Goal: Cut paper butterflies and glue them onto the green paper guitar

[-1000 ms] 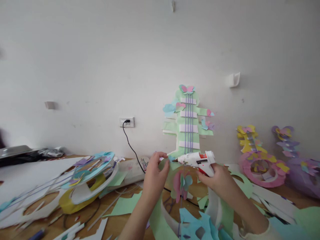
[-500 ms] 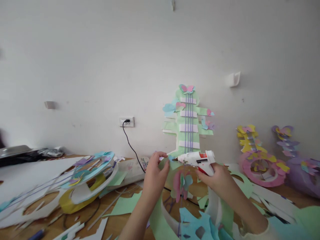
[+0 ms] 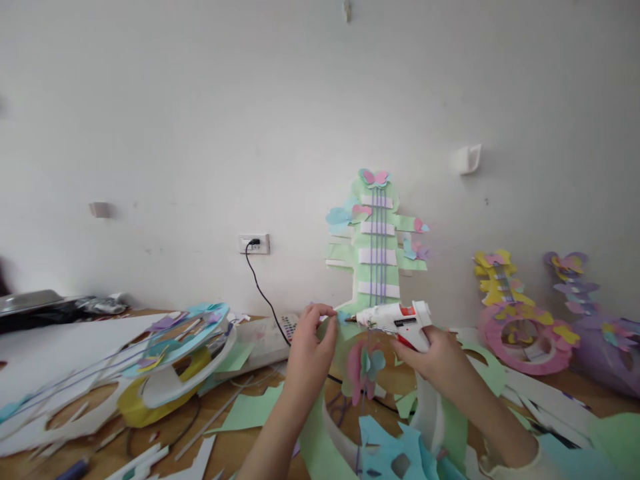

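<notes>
A green paper guitar (image 3: 379,271) leans upright against the wall, with purple strings, white strips and paper butterflies on its neck. My right hand (image 3: 429,357) is closed around the handle of a white hot glue gun (image 3: 400,321). The gun's nozzle points left at a small light-blue paper piece (image 3: 344,317) on the guitar's upper body. My left hand (image 3: 313,343) curls its thumb and fingers on the guitar's left edge, close beside that piece. A pink and blue paper butterfly (image 3: 364,368) hangs below the gun. Cut blue paper (image 3: 393,450) covers the lower body.
A plugged black cord (image 3: 263,293) runs from the wall socket (image 3: 253,244) to the table. Left lies a blue and yellow paper guitar (image 3: 173,380) among paper scraps. A pink and yellow guitar (image 3: 530,337) and a purple one (image 3: 605,347) stand at right.
Almost nothing differs. Both hands hold their places, and the glue gun's nozzle stays by the light-blue piece.
</notes>
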A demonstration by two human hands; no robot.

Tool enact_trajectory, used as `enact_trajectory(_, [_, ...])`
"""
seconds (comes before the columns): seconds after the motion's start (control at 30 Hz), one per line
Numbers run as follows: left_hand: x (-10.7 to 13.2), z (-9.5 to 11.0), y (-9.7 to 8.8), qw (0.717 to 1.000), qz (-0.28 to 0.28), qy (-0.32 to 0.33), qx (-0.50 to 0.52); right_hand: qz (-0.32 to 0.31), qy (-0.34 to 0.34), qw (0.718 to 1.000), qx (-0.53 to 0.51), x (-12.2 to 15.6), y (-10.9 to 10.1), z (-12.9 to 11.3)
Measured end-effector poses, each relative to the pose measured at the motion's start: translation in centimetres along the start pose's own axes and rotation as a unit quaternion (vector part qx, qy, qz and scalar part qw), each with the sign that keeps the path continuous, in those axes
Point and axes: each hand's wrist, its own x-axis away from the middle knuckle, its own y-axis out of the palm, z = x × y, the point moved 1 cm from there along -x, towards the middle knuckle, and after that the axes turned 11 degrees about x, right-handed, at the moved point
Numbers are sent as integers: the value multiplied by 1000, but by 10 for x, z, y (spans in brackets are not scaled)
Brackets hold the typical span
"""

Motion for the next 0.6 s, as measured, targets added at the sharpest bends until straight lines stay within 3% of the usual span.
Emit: enact_trajectory(0.6, [-2,-2,0,1000,1,-25,2,-16,1,1000,26,-5,0,7])
